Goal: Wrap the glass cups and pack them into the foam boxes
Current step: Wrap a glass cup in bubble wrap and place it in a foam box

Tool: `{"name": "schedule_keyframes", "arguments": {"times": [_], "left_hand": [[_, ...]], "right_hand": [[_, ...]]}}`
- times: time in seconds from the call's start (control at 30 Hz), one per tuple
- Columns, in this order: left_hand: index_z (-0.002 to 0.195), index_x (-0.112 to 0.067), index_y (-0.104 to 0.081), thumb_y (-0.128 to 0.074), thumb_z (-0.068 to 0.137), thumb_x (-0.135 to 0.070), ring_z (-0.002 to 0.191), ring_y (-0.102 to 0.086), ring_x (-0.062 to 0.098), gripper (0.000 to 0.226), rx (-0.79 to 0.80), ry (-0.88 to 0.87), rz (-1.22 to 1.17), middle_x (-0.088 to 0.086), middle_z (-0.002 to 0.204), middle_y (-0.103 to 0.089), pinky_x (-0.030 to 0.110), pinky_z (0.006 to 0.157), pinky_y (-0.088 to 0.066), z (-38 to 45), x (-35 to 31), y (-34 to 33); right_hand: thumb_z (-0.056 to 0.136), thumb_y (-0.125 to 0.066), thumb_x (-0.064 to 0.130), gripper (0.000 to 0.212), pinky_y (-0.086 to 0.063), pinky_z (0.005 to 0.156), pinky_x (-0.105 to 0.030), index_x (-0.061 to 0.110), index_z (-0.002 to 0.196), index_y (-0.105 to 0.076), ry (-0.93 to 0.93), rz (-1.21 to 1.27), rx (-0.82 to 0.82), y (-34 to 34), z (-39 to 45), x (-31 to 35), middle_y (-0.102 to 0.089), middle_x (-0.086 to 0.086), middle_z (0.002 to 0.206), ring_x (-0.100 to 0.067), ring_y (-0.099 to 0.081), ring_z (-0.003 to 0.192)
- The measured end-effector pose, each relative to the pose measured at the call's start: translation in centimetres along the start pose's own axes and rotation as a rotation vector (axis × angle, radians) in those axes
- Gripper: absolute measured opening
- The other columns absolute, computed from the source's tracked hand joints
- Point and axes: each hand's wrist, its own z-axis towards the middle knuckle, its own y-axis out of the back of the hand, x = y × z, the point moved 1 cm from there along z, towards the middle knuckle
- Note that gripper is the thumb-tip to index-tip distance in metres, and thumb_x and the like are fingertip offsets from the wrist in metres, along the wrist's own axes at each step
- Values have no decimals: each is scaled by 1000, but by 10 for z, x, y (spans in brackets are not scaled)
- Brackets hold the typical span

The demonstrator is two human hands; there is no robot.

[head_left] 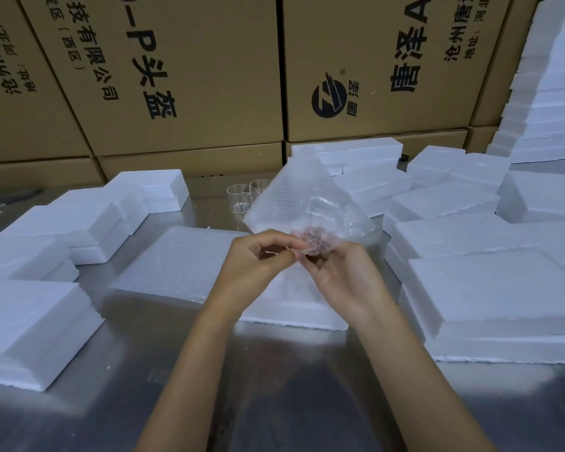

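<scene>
A sheet of clear bubble wrap [302, 197] stands up in a point above the table's middle, and both hands pinch its lower edge. My left hand [253, 261] grips it from the left, my right hand [343, 272] from the right and below. A glass shape shows faintly inside the wrap, above my right hand. Two bare glass cups [242, 199] stand on the metal table just behind, partly hidden by the wrap. A flat stack of bubble wrap on a foam box [183, 262] lies under my hands.
Closed white foam boxes [490, 288] crowd the right side, and more foam boxes [36, 308] lie at the left. Large brown cartons [193, 76] wall off the back. A tall pile of foam pieces [555, 93] leans at the far right. The steel table [274, 386] lies nearest me.
</scene>
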Motion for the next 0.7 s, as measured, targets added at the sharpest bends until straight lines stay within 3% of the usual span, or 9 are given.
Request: {"name": "schedule_keyframes", "arguments": {"times": [0.07, 0.13, 0.23, 0.33, 0.47, 0.6, 0.67, 0.7], "left_hand": [[90, -13, -81, -72, 86, 1, 87, -70, 7, 17, 103, 37, -31, 0, 91, -78, 15, 77, -51, -2, -1, -3], [92, -13, -81, -72, 87, -1, 86, -68, 5, 16, 207, 80, -22, 3, 92, -78, 14, 75, -50, -4, 0, -6], [91, -17, -81, -71, 88, 0, 87, -65, 15, 20, 290, 110, 1, 11, 95, -76, 21, 74, -51, -6, 0, -11], [90, -21, -82, -72, 86, -3, 89, -66, 13, 21, 335, 88, -47, 5, 94, -77, 21, 73, -51, -8, -2, -14], [91, -24, -82, -72, 83, -10, 92, -67, 12, 19, 417, 43, -115, -1, 95, -77, 23, 74, -52, -11, -6, -16], [101, -19, -80, -70, 87, -16, 93, -70, 17, 18, 554, 37, -85, 4, 99, -77, 24, 75, -53, -12, -4, -11], [103, -14, -79, -66, 90, -15, 84, -71, 23, 18, 558, 24, -116, 11, 93, -76, 27, 69, -52, -10, -3, -6], [97, -13, -79, -65, 89, -18, 74, -70, 22, 17, 474, 4, -160, 10, 84, -75, 25, 62, -50, -8, -4, -4]], "right_hand": [[98, -38, 1, 26, -58, 83, -27, -3, 104, -63, -3, 3, 10, 0, 0, 1, -72, -17, 106, -23, -69, 99], [96, -32, 0, 35, -56, 74, -31, 1, 97, -67, 1, -63, 61, -1, 0, 2, -72, -13, 94, -24, -68, 87], [96, -31, 5, 32, -41, 50, -34, 7, 78, -57, 31, -261, 140, -2, -4, 3, -51, -8, 65, -24, -49, 60], [98, -45, 15, 21, -39, 53, -35, 12, 82, -59, 60, -353, 130, 2, -8, -1, -55, -4, 65, -24, -49, 63], [85, -47, 16, 11, -48, 52, -18, 10, 76, -53, 107, -531, 142, 12, -17, -3, -60, 4, 57, -14, -57, 59], [104, -29, 1, 37, -41, 37, -12, 20, 76, -44, 66, -509, -183, 29, 0, -12, -42, -2, 72, 1, -50, 32], [103, -30, -3, 37, -42, 36, -13, 21, 79, -44, -43, -332, -180, 37, 7, -13, -44, -4, 73, 1, -51, 33], [100, -39, -4, 31, -46, 40, -13, 20, 81, -47, -63, -325, -182, 40, 11, -13, -52, -4, 74, 1, -57, 42]]}}
